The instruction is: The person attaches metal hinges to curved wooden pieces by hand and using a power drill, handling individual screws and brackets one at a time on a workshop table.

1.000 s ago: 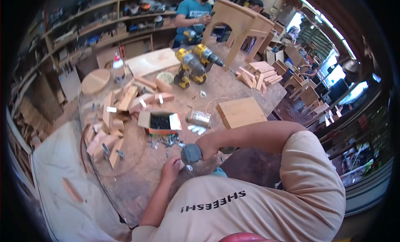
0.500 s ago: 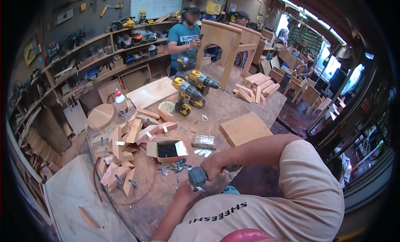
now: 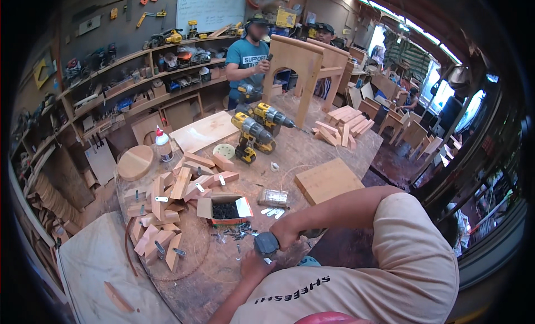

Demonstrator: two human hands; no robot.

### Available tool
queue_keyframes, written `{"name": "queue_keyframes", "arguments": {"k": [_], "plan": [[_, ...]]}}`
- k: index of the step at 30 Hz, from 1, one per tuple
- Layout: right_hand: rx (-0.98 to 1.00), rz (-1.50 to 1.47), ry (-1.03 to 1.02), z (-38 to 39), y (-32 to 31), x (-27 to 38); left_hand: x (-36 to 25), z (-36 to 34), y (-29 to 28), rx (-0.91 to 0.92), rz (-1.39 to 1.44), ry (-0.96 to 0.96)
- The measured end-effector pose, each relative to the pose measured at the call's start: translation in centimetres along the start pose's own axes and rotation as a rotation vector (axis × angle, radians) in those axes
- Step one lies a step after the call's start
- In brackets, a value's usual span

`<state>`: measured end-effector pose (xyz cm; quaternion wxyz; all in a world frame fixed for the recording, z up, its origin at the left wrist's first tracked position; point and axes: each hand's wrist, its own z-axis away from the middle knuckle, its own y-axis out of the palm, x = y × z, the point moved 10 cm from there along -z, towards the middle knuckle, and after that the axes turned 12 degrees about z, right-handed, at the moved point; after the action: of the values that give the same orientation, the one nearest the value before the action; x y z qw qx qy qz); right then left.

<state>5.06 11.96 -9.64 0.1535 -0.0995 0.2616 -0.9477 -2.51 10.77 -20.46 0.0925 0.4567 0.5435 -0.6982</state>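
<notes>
At the near edge of the bench, my right hand (image 3: 286, 235) is wrapped round a dark grey power tool, seemingly a drill driver (image 3: 266, 244), seen mostly from its rear end. My left hand (image 3: 254, 264) is closed just below the tool, beside a small pale metal plate (image 3: 268, 261); what its fingers grip is mostly hidden. Ahead of the hands stands an open carton of black screws (image 3: 225, 211), with loose screws (image 3: 237, 230) spilled in front. White metal plates (image 3: 273, 212) lie by a clear plastic packet (image 3: 273, 198).
Angled wood blocks (image 3: 181, 182), some with metal plates attached, pile at the left. Farther back are yellow drills (image 3: 253, 135), a glue bottle (image 3: 163, 144) and a board (image 3: 203, 129). A square wood panel (image 3: 329, 181) lies right. A co-worker (image 3: 245, 62) stands behind a wooden stool frame (image 3: 295, 59).
The view has tilted up slightly, so the bench sits a little lower. Both hands and the drill driver stay close together, with only a small shift.
</notes>
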Motion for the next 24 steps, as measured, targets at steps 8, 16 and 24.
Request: {"name": "queue_keyframes", "arguments": {"k": [8, 16, 24], "plan": [[0.027, -0.04, -0.001, -0.8, 0.4, -0.4, 0.3, 0.1, 0.1, 0.035, 0.042, -0.046], [0.004, -0.044, -0.015, -0.2, 0.2, -0.3, -0.4, 0.2, -0.6, -0.025, 0.088, -0.005], [0.036, -0.007, -0.051, -0.5, 0.3, 0.3, -0.5, 0.4, -1.2, -0.003, 0.095, -0.056]]}}
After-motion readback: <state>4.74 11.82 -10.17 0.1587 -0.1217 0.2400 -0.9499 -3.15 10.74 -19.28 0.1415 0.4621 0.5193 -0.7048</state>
